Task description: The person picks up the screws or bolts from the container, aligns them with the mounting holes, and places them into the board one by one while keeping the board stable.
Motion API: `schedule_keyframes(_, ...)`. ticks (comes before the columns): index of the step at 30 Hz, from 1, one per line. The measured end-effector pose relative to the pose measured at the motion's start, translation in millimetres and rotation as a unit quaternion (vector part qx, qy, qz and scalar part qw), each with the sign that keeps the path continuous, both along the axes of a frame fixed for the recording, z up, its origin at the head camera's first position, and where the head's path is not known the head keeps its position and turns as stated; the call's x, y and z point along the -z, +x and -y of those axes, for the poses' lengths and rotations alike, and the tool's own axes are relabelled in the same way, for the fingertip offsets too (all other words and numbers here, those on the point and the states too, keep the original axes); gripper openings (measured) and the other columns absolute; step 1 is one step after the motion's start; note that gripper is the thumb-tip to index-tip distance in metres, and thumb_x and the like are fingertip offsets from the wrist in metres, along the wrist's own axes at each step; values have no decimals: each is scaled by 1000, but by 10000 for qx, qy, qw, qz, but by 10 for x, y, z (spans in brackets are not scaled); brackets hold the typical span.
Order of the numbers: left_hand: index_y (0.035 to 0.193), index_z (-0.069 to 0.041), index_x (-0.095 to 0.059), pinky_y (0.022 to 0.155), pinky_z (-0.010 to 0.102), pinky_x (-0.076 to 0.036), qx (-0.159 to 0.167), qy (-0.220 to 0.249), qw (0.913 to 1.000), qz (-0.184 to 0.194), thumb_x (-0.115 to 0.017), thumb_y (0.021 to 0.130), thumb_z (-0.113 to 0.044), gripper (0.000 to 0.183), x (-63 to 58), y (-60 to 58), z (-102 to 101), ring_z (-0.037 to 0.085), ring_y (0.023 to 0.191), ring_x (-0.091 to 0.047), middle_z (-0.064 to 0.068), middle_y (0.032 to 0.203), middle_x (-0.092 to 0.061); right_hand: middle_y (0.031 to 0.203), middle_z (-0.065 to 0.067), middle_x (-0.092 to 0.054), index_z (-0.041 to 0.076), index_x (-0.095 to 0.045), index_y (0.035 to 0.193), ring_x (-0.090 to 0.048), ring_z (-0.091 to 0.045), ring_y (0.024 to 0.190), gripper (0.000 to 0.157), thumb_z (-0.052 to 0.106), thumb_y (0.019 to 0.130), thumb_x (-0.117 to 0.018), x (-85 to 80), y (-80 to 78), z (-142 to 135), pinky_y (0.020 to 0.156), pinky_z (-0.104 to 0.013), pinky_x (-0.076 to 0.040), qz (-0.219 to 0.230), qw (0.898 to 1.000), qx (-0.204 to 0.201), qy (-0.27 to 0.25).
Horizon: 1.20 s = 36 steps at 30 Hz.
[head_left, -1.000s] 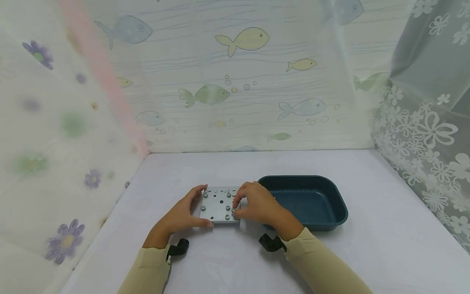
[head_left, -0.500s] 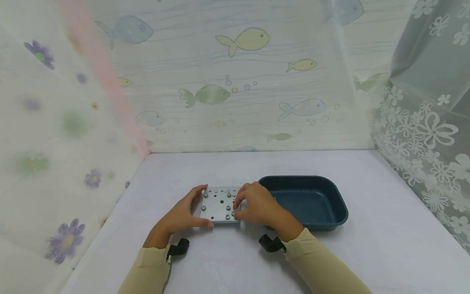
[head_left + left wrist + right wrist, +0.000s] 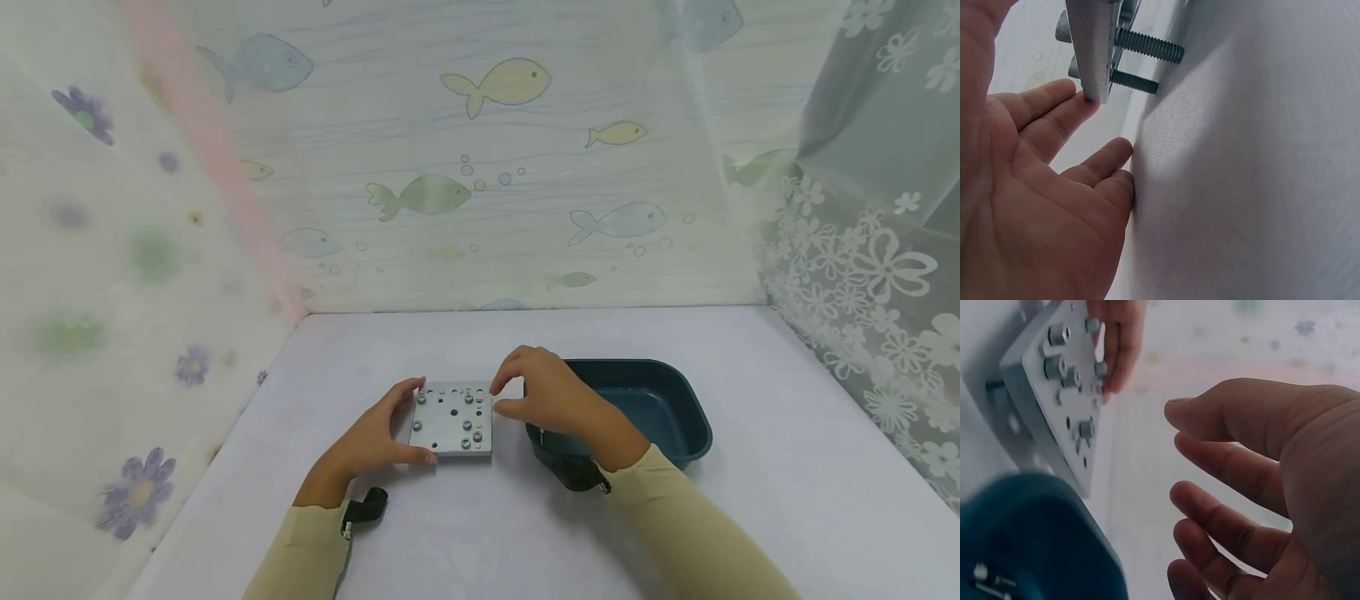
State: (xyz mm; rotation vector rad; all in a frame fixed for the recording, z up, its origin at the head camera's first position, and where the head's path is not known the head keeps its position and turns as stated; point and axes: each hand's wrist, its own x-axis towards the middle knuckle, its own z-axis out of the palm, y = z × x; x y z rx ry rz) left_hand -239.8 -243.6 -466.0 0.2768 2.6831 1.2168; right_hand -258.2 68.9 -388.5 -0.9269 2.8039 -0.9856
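Note:
A silver metal plate (image 3: 442, 429) with drilled holes stands raised over the white table, several socket-head screws (image 3: 467, 425) set in its face. Threaded screw shanks (image 3: 1149, 46) stick out of its underside in the left wrist view. My left hand (image 3: 375, 437) holds the plate at its left end, thumb at the front edge and fingertips at the back one. Off the plate's right edge, my right hand (image 3: 551, 396) hovers with thumb and fingers apart and nothing between them, overlapping the dark blue bin (image 3: 633, 362) in the head view.
In the right wrist view, a few small metal pieces (image 3: 991, 580) lie inside the bin, which stands right of the plate. Fish-print cloth (image 3: 495, 167) hangs behind the table, with a floral curtain (image 3: 135, 333) at the left and lace (image 3: 862, 275) at the right.
My right hand has let go of a screw near the plate's front right corner and moved up and right toward the bin. That screw stays in the plate. The left hand keeps its place.

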Motion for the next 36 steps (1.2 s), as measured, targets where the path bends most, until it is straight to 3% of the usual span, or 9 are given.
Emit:
schedule_keyframes(6,161,-36,-31,127,58,-21,9,7,10000,-19,-100,57,-50,125,19,-5,2,30,158,-27,4,170,-29,114,9,-66,30,-78,93,-60,-24,117,7,24,89,-80,-110,-75,-142,99,-44,-52,170,9995,190,198)
schedule_keyframes(16,161,-35,-31,126,58,-21,80,102,9999,-41,-100,58,-48,124,14,-16,1,30,158,-26,5,170,-30,113,7,-68,29,-79,99,-63,-17,108,8,27,91,-78,-65,-304,-519,97,-44,-53,542,9976,208,365)
schedule_keyframes(22,161,-35,-31,127,58,-20,72,92,9999,-47,-100,58,-48,125,22,-19,3,29,159,-26,3,170,-29,97,7,-73,16,-80,105,-65,-14,89,18,25,90,-80,-14,-432,-711,81,-36,-55,1049,9921,-171,661)
schedule_keyframes(25,161,-36,-30,127,58,-20,45,65,10000,-10,-100,58,-49,125,25,-16,7,29,159,-25,3,170,-29,92,8,-75,12,-80,107,-66,-10,85,20,23,90,-80,33,-489,-771,80,-33,-56,1257,9882,-288,831)
schedule_keyframes(36,160,-38,-31,127,59,-20,19,27,10000,-23,-99,58,-49,124,22,5,13,29,158,-26,3,170,-29,84,3,-74,16,-81,96,-68,-13,67,7,21,91,-79,167,-570,-819,69,-30,-57,1555,9815,9,1119)
